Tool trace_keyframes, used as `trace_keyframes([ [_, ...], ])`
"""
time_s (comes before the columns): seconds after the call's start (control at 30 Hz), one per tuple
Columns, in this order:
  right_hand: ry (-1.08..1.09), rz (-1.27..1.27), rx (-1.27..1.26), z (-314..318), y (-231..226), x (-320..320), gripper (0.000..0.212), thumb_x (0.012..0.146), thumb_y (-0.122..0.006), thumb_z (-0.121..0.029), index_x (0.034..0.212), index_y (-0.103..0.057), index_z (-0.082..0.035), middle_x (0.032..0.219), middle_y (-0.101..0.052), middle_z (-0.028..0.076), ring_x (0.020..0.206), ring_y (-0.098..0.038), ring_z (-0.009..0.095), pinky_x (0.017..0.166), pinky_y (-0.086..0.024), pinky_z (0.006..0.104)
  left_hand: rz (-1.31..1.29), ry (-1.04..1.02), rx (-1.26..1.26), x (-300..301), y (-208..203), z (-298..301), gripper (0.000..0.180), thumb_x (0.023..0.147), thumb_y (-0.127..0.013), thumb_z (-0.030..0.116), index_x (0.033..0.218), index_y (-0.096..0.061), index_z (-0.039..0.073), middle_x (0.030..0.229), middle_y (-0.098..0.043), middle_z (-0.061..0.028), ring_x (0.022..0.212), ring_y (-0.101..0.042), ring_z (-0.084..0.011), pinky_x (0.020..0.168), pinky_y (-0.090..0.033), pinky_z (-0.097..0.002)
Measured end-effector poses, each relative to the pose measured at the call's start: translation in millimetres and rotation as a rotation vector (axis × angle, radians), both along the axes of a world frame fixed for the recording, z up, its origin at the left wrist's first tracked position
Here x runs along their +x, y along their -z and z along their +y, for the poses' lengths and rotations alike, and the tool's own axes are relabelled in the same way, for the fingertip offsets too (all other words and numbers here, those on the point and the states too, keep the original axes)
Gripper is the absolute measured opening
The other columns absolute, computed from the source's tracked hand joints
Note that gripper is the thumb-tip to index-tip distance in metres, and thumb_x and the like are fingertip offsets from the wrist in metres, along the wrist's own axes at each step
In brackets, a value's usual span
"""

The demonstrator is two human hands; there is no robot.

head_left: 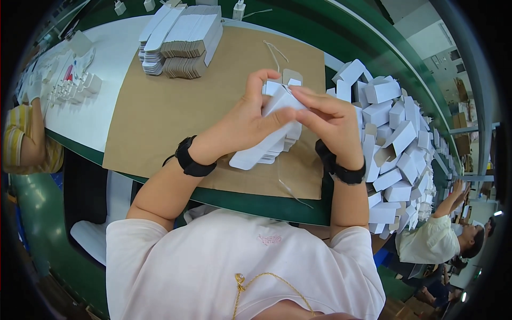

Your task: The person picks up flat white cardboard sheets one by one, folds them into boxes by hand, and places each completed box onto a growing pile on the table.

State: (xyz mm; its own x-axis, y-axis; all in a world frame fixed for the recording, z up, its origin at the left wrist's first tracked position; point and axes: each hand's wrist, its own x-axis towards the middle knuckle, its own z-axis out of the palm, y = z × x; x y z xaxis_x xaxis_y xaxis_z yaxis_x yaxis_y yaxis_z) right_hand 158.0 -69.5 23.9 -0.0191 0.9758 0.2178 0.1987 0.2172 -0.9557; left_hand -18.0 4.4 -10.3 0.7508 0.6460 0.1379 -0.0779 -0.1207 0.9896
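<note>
A small white carton (pixel 281 100) is held up between both hands over the brown sheet. My left hand (pixel 255 114) is closed round its left side, the thumb lying across its face. At its upper right end, the fingers and thumb of my right hand (pixel 330 117) are closed on the edge; the exact fold there is partly hidden. Beneath my hands lies a small stack of flat white cartons (pixel 266 156), partly covered by the held one. A thin white string (pixel 290 191) runs out from under that stack, and another end (pixel 273 50) shows beyond it.
Brown cardboard (pixel 160 122) covers the worktop. Flat cartons are stacked (pixel 184 40) at the far left. A large heap of folded white boxes (pixel 394 144) rises on the right. Small white parts (pixel 80 88) and a co-worker's gloved hand (pixel 35 86) are at the far left table; another person (pixel 434 237) works at right.
</note>
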Motion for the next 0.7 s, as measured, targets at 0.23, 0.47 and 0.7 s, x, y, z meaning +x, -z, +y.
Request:
trace_keyframes([
  [0.23, 1.219, -1.141, 0.793, -56, -76, 57, 0.016, 0.074, -0.067, 0.000, 0.089, -0.068, -0.002, 0.105, -0.062, 0.012, 0.093, -0.058, 0.021, 0.082, -0.044, 0.0293, 0.574, -0.430, 0.697, -4, 28, 19, 0.047, 0.079, -0.059, 0.044, 0.093, -0.056, -0.002, 0.084, -0.059, -0.0221, 0.076, -0.058, -0.0337, 0.068, -0.046, -0.0397],
  [0.47, 0.836, -0.755, 0.453, -24, -40, 40, 0.016, 0.079, -0.064, -0.009, 0.095, -0.067, -0.007, 0.089, -0.066, 0.005, 0.076, -0.059, 0.010, 0.065, -0.044, 0.0209, 0.580, -0.296, 0.411, 0, 20, 23, 0.029, 0.075, -0.064, 0.028, 0.073, -0.059, 0.000, 0.068, -0.060, -0.0166, 0.065, -0.059, -0.0317, 0.061, -0.046, -0.0387],
  [0.7, 0.306, -0.509, -0.108, 8, 4, -3, 0.047, 0.080, -0.066, -0.018, 0.124, -0.051, -0.011, 0.098, -0.063, 0.014, 0.067, -0.058, 0.012, 0.062, -0.047, 0.0244, 0.295, -0.204, 0.153, -2, -4, 8, 0.018, 0.076, -0.060, 0.017, 0.077, -0.054, 0.001, 0.061, -0.055, -0.0097, 0.058, -0.055, -0.0264, 0.057, -0.045, -0.0349],
])
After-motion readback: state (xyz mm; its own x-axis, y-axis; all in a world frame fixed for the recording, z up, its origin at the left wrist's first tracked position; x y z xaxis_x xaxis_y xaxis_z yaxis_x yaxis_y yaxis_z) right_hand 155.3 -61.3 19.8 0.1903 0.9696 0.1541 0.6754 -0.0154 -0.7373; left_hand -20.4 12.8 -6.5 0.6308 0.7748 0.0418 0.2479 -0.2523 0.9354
